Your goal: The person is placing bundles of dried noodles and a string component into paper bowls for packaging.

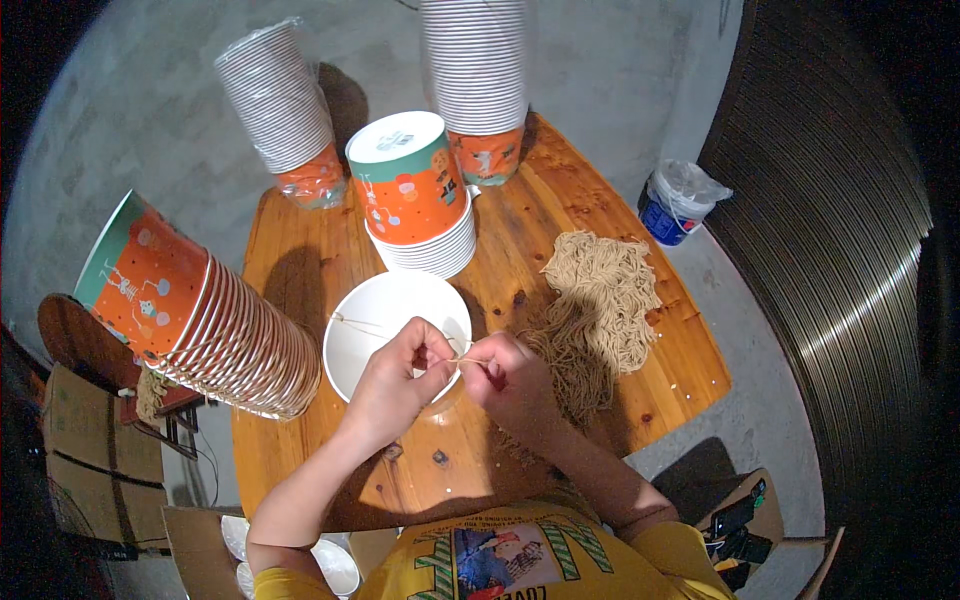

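Note:
A white round paper bucket [352, 358] stands on the wooden table in front of me, its inside facing up. Over its near right rim, my left hand [400, 380] and my right hand [512, 385] meet, fingertips pinched on a thin tan cord [457, 361]. Another piece of cord [350, 322] shows at the bucket's left side; whether it is the same cord I cannot tell. Beside my right hand lies a big heap of loose tan cords [605, 290], partly in shadow.
Nested orange-and-green buckets [170, 280] lean at the left, with cords along their sides. An upside-down stack [410, 195] stands behind the white bucket. Two plastic-wrapped stacks [275, 95] [478, 70] rise at the back. A blue-and-white pail [680, 205] sits beyond the table's right edge.

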A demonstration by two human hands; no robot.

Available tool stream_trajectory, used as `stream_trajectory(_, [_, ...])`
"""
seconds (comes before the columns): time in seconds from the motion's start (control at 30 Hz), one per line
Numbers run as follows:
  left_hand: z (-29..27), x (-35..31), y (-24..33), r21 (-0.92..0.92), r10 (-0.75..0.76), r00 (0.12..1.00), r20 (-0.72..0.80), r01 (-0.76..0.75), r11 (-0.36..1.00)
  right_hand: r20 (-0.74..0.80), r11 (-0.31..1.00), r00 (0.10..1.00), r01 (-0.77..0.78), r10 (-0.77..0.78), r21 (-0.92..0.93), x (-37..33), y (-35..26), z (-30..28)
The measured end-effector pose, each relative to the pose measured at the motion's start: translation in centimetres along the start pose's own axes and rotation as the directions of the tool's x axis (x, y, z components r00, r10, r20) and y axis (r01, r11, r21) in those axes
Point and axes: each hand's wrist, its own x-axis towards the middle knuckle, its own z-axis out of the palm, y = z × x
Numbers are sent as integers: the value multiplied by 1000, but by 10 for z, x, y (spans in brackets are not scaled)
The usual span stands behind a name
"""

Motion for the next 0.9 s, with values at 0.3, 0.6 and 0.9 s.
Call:
stream_trajectory(0.3, [-1, 4, 2, -202, -66, 997, 34, 71, 977, -40, 997, 996, -82, 82, -4, 1, 0, 3])
stream_trajectory(0.6, [0, 8, -1, -335, -127, 990, 63, 141, 932, -15, 987, 988, 154, -155, -40, 4, 11, -6])
stream_trajectory(0.9, [0, 7, -2, -310, -106, 993, 59, 119, 943, 76, 856, 909, 412, -409, -313, 8, 15, -13])
